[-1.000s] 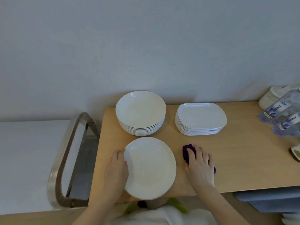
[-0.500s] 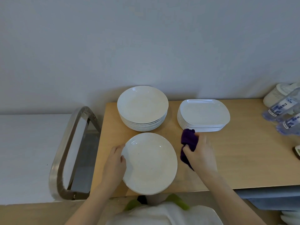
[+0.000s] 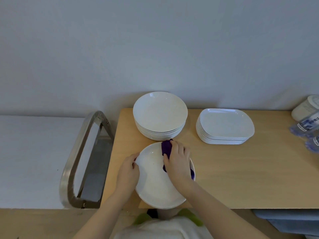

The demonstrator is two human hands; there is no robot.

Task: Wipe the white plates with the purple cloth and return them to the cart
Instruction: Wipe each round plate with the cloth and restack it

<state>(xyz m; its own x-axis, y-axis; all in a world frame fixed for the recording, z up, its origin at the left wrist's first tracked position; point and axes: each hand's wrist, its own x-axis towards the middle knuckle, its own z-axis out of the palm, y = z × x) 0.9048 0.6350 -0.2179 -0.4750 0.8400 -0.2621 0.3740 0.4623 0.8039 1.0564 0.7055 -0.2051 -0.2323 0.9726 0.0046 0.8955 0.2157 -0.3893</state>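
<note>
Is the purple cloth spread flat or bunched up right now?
Bunched: the purple cloth is wadded under the right hand on the plate.

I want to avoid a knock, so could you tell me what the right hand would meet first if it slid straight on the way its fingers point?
Probably the stack of round plates, just beyond the purple cloth the right hand holds.

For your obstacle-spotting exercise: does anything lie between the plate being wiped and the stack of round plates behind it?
Nothing visible does. The plate, gripped by the left hand and wiped by the right hand with the purple cloth, sits directly before the round stack.
</note>
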